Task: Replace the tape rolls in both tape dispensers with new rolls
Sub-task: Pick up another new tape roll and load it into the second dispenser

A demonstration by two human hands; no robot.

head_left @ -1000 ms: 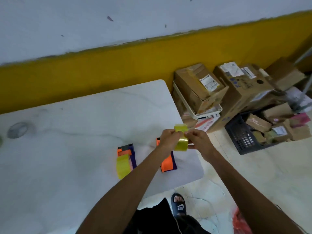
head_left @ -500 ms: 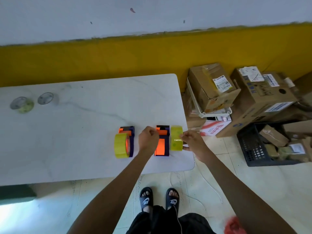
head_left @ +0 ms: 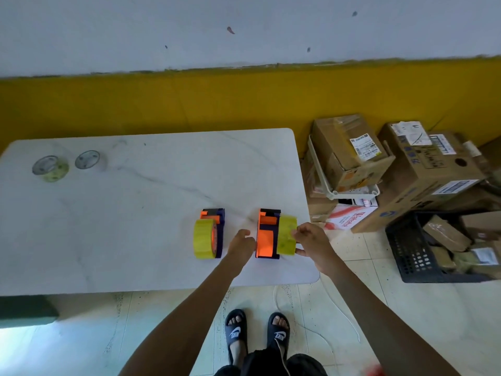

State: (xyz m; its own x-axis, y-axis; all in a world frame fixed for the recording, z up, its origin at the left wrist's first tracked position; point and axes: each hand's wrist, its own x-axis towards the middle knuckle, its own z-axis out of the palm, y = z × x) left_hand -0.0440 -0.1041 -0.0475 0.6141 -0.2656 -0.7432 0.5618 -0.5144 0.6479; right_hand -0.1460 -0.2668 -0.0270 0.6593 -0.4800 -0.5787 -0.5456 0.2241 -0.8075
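Yellow-green plastic tape roll [head_left: 286,234]: light, stiff, slick-faced (best pinched at rim), gripped by right hand [head_left: 311,241] beside orange-and-purple dispenser [head_left: 267,234]; left hand [head_left: 241,245] curled, grip unclear.

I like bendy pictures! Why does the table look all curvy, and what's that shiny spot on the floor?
Head view: the wide lens bends the table edge and the wall stripe; the floor at lower left glares bluish-white; the red thing at the bottom is blurred.
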